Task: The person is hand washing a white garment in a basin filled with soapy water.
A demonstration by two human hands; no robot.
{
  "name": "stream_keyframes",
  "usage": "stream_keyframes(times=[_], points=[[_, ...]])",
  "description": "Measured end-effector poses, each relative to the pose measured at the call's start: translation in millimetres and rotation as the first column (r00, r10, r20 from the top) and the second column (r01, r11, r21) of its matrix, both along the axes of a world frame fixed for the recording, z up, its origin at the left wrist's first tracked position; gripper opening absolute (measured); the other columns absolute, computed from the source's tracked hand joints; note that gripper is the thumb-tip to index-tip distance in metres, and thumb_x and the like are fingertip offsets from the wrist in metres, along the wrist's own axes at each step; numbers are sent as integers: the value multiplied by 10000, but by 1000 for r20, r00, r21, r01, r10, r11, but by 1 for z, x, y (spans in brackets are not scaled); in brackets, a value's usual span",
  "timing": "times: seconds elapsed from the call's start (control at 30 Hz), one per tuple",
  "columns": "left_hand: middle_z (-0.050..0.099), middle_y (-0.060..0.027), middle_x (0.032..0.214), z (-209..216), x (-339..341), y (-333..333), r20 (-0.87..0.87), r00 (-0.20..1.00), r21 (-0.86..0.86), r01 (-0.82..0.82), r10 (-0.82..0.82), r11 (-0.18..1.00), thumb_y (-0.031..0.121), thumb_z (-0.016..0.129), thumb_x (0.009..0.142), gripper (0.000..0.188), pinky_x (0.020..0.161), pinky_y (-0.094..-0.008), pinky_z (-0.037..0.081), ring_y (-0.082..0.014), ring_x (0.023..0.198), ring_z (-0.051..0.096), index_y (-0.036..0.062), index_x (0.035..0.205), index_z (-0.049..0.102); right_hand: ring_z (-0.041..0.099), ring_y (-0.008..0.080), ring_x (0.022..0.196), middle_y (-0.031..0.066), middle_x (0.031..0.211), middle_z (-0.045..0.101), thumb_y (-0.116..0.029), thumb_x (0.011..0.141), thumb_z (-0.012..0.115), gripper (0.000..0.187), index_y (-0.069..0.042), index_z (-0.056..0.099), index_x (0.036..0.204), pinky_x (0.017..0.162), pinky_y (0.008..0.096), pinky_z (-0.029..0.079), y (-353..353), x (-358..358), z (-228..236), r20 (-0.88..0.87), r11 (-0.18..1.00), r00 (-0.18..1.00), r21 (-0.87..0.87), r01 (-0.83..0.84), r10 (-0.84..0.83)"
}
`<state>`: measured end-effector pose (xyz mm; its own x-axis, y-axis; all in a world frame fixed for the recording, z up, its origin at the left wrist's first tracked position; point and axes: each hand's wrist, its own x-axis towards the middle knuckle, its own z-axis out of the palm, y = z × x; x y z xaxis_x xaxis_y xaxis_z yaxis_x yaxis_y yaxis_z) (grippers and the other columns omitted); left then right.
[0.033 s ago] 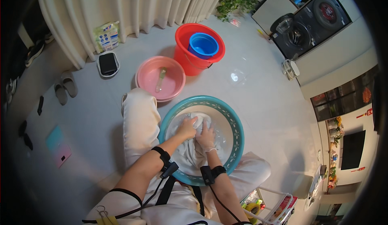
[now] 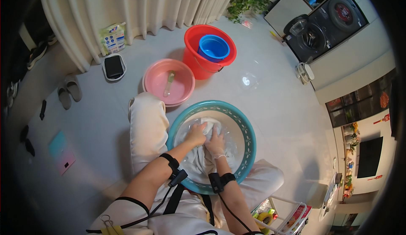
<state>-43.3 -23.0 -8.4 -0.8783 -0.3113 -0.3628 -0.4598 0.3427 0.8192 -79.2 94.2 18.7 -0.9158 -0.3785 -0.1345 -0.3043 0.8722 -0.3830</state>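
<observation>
One fold of pale cloth (image 2: 197,159) sits inside the curled, closed left hand (image 2: 196,135), in the teal basin (image 2: 248,167) amid what looks like water (image 2: 231,149). To its right, the right hand (image 2: 215,143), thinly gloved, lies with fingers slightly apart on the cloth; whether it grips, I cannot tell. A hard tug could splash the trousers (image 2: 148,129), and wet slickness could let the fold slip. The left fingertips, the cloth's underside and the water's depth are hidden.
</observation>
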Motion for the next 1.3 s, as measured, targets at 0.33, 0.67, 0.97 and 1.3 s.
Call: stream_keyframes(times=[0.33, 0.67, 0.97, 1.3], points=[[578, -85, 924, -6, -8, 0, 255, 861, 794, -447, 440, 413, 350, 703, 798, 508, 653, -343, 492, -177, 743, 580, 86, 1201, 542, 611, 258, 964, 204, 1052, 631, -185, 858, 631, 415, 69, 552, 1177, 823, 346, 474, -25, 43, 20, 263, 717, 959, -647, 258, -107], [592, -105, 986, 28, 16, 5, 195, 968, 981, -195, 157, -15, 382, 612, 839, 419, 748, -380, 455, -204, 891, 549, 60, 1105, 570, 580, 288, 627, 113, 723, 585, -119, 803, 685, 82, -42, 658, 802, 581, 369, 467, -51, 72, 83, -268, 772, 963, -613, -170, -1], [606, -154, 1093, 45, 8, 18, 334, 901, 786, -428, 277, 446, 275, 554, 855, 425, 836, -405, 438, -248, 1031, 557, -5, 1174, 570, 623, 351, 646, 196, 707, 634, -220, 853, 618, 223, -17, 673, 775, 578, 433, 466, -12, -11, 40, -72, 878, 977, -456, 147, -201], [601, -153, 1101, -28, -11, 8, 80, 726, 592, -586, 683, 553, 300, 650, 830, 485, 844, -366, 473, -259, 992, 589, 44, 1221, 521, 629, 309, 911, 214, 1010, 649, -247, 827, 619, 456, -6, 569, 1211, 807, 389, 480, -4, -12, -24, 36, 923, 999, -384, 13, 1]])
